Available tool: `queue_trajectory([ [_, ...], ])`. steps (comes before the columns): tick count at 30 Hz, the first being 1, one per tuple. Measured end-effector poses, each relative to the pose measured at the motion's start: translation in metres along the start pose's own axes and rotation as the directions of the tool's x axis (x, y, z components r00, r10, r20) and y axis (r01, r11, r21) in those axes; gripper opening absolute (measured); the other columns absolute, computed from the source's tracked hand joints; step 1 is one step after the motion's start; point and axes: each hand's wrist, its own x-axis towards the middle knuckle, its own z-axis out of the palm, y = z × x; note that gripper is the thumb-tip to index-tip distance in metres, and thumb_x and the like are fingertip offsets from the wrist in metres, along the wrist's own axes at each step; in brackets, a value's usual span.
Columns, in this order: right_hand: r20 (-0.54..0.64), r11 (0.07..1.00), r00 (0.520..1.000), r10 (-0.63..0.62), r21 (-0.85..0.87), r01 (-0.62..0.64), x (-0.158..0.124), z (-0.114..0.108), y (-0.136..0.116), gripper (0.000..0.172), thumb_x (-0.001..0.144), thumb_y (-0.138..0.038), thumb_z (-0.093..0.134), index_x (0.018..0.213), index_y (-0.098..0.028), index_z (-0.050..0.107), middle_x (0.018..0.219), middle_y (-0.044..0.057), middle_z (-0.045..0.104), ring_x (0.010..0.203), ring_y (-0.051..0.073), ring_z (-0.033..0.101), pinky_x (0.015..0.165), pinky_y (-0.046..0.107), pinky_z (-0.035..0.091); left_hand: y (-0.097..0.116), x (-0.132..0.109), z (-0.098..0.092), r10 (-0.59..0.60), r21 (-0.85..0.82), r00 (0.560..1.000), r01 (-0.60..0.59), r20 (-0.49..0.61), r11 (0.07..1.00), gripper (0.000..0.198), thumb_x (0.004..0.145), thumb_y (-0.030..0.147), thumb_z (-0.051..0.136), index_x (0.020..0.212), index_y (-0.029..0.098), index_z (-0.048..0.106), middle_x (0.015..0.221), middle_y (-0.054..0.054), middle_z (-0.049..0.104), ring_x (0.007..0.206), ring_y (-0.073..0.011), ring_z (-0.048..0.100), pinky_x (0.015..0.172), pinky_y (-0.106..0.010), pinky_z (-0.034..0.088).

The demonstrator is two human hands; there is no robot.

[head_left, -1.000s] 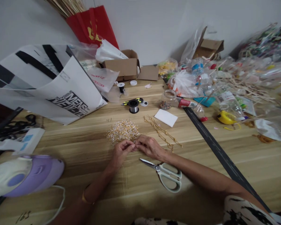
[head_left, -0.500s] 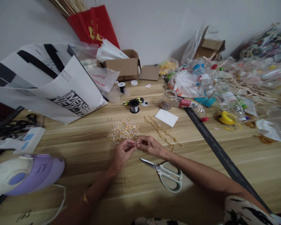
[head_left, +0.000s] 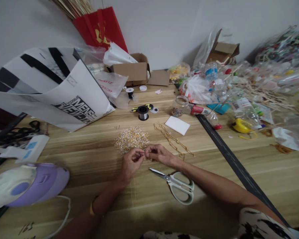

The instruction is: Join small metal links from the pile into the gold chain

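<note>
Seemingly linking a tiny gold piece.
Left hand [head_left: 130, 163] and right hand [head_left: 159, 154] are pinching it tightly beside the gold pile [head_left: 131, 139]; the next move is calling for steadiness.

the left hand [head_left: 130, 162] and the right hand [head_left: 158, 154] are brought together fingertip to fingertip just above the wooden surface [head_left: 94, 156], with something very small pinched between them that cannot be made out. a heap of small gold and clear pieces [head_left: 131, 139] is seen just beyond the hands, a gold chain [head_left: 173, 141] is laid out beside the right hand, and white-handled scissors [head_left: 175, 186] are lying under the right forearm. a spool [head_left: 143, 113], a white card [head_left: 177, 125] and a printed bag [head_left: 72, 96] are placed farther back.
</note>
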Motion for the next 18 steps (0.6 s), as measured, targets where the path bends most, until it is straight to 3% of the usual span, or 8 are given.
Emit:
queue_trajectory([
  [5,0.016,0.998,0.998,0.058,-0.006,-0.058,0.002,-0.002,0.002,0.02,0.073,-0.031,0.062,0.072,-0.013,0.055,0.06,-0.003,0.051,0.051,0.006,0.044,0.048,0.018,0.033,-0.003,-0.002,-0.002,0.159,0.145,0.987,-0.159,0.011,0.977,0.009,0.073,0.015,0.058,0.079,0.018,0.063,0.074,-0.003,0.064,0.064,-0.012,0.06,0.057,-0.02,0.049],
  [10,0.048,0.995,0.994,0.097,0.004,-0.097,0.003,-0.006,0.005,0.023,0.071,-0.034,0.064,0.074,-0.012,0.056,0.058,-0.004,0.051,0.05,0.006,0.045,0.048,0.017,0.036,-0.002,-0.003,-0.005,0.364,0.216,0.927,-0.376,0.095,0.901,0.013,0.08,0.014,0.054,0.082,0.019,0.066,0.078,-0.006,0.066,0.074,-0.0146,0.061,0.069,-0.025,0.049],
  [18,0.089,0.994,0.99,0.108,-0.029,-0.106,0.003,-0.011,0.007,0.022,0.073,-0.033,0.064,0.075,-0.012,0.058,0.058,-0.004,0.051,0.051,0.006,0.047,0.047,0.017,0.037,0.002,-0.004,-0.006,0.377,0.219,0.915,-0.401,0.145,0.89,0.013,0.082,0.016,0.053,0.083,0.018,0.066,0.079,-0.007,0.065,0.076,-0.0149,0.061,0.07,-0.026,0.049],
])
